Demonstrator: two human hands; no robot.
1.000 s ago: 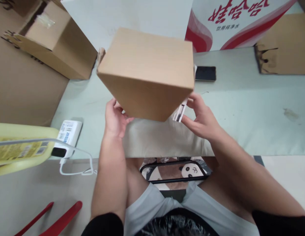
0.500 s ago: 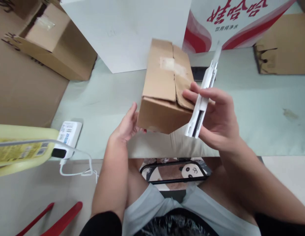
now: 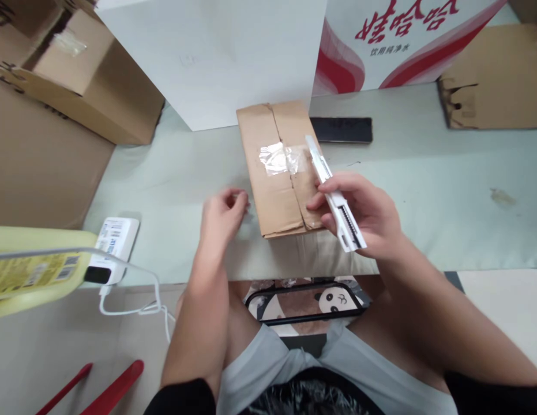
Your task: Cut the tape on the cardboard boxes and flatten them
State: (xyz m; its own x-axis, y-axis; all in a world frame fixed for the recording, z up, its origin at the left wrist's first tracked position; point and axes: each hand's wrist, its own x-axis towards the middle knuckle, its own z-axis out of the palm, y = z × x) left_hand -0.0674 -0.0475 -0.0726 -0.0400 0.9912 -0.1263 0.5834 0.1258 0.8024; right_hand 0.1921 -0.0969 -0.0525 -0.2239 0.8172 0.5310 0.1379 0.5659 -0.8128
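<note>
A small brown cardboard box (image 3: 272, 199) lies on the pale green cloth, its top flaps meeting along a seam crossed by clear tape (image 3: 277, 159). My right hand (image 3: 367, 213) is closed around a white utility knife (image 3: 337, 202) with its blade out, pointing away from me over the box's right side. Fingertips of that hand reach the box's right edge. To the left of the box and apart from it, my left hand (image 3: 222, 216) is slightly blurred, its fingers curled in with nothing visible in them.
Behind the box stand a large white carton (image 3: 216, 63) and a red-and-white printed carton (image 3: 393, 52). A black phone (image 3: 344, 130) lies right of the box. Brown cartons (image 3: 108, 80) are at the left, with a white power bank (image 3: 119, 245) and its cable nearer. Flattened cardboard (image 3: 502, 75) lies far right.
The box has come down from a tilted hold onto the cloth. My left hand has let go of it and curled. The knife has swung its tip leftward over the box.
</note>
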